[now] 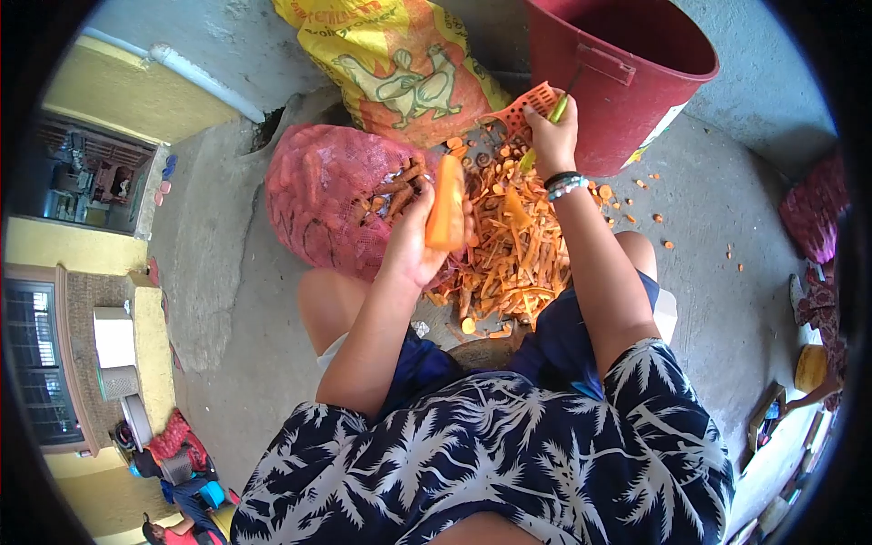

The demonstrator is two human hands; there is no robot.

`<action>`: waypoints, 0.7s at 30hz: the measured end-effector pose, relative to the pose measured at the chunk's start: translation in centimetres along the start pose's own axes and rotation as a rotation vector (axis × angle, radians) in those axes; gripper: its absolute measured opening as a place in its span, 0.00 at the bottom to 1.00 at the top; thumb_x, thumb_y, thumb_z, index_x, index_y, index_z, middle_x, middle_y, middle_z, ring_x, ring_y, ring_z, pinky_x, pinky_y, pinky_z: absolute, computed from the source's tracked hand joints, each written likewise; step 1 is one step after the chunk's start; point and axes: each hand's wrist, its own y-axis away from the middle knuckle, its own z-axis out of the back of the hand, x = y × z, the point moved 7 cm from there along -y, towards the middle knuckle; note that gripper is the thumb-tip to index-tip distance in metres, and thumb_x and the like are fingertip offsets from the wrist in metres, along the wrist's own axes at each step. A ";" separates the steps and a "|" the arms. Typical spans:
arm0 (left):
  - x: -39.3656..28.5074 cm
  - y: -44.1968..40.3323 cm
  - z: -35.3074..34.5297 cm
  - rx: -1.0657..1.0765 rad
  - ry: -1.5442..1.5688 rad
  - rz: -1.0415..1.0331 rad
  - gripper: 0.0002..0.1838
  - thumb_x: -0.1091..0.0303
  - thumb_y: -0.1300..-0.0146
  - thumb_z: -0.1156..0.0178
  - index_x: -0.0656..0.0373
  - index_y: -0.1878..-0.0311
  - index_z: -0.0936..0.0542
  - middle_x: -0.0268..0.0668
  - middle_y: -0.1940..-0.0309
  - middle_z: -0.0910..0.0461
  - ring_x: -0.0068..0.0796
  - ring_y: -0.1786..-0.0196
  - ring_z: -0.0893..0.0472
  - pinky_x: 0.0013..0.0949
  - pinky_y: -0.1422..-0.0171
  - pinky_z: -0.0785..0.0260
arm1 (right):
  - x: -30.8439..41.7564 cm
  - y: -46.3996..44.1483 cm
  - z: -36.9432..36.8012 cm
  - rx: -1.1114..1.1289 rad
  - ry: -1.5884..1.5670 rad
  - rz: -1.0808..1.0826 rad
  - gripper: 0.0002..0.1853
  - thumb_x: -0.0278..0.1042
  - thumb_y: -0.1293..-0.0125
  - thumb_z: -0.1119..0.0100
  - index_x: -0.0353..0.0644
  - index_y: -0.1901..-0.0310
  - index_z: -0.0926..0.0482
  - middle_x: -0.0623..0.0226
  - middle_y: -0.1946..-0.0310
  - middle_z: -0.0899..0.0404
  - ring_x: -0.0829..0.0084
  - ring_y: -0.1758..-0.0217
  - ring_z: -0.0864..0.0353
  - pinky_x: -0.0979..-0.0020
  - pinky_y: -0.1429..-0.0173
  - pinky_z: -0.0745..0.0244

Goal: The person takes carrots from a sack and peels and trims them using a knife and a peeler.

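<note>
My left hand (420,238) is closed around a thick, peeled carrot (445,209), which it holds up over the ground. My right hand (555,141) grips a slim green-handled tool (558,108); a thin dark part sticks out beyond the handle, but its kind is unclear. Below and between the hands lies a heap of carrot peels and pieces (522,250). Just behind my right fingers is an orange perforated plastic piece (536,102), partly hidden. Beside my left hand, a red mesh sack (313,195) bulges with unpeeled carrots (397,193).
A large red bucket (590,118) stands behind my right hand. A yellow printed sack (400,77) leans at the back. Carrot slices (668,244) are scattered on the concrete floor (708,300). Another person (186,522) is at the lower left, and another mesh sack (811,209) lies far right.
</note>
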 end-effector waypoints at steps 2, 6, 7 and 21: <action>-0.9 -1.7 2.2 -0.035 0.039 -0.030 0.20 0.54 0.31 0.60 0.59 0.49 0.30 0.37 0.64 0.25 0.30 0.65 0.24 0.32 0.61 0.29 | 0.6 1.1 -0.9 0.000 -0.085 -0.028 0.19 0.19 0.45 0.44 0.40 0.51 0.36 0.65 0.62 0.26 0.77 0.66 0.24 0.77 0.68 0.27; -1.0 -4.8 3.4 0.057 0.138 -0.070 0.19 0.57 0.32 0.61 0.59 0.47 0.31 0.41 0.52 0.26 0.35 0.52 0.25 0.42 0.45 0.33 | 2.6 7.3 -3.1 0.158 -0.138 0.016 0.20 0.17 0.44 0.45 0.39 0.50 0.37 0.65 0.60 0.27 0.76 0.60 0.25 0.77 0.59 0.26; -0.9 -4.8 2.9 -0.008 0.146 -0.096 0.19 0.57 0.31 0.63 0.59 0.47 0.31 0.40 0.52 0.26 0.35 0.50 0.26 0.41 0.43 0.35 | 2.7 8.4 -3.2 0.163 -0.208 -0.048 0.21 0.15 0.45 0.46 0.38 0.50 0.38 0.64 0.60 0.28 0.75 0.57 0.26 0.75 0.55 0.26; -0.3 -3.3 3.0 0.161 0.118 0.050 0.20 0.55 0.31 0.61 0.58 0.46 0.31 0.41 0.54 0.25 0.32 0.56 0.25 0.39 0.50 0.31 | 1.3 2.5 -1.6 0.041 -0.132 0.015 0.22 0.17 0.45 0.45 0.40 0.49 0.38 0.64 0.61 0.26 0.76 0.62 0.24 0.78 0.63 0.25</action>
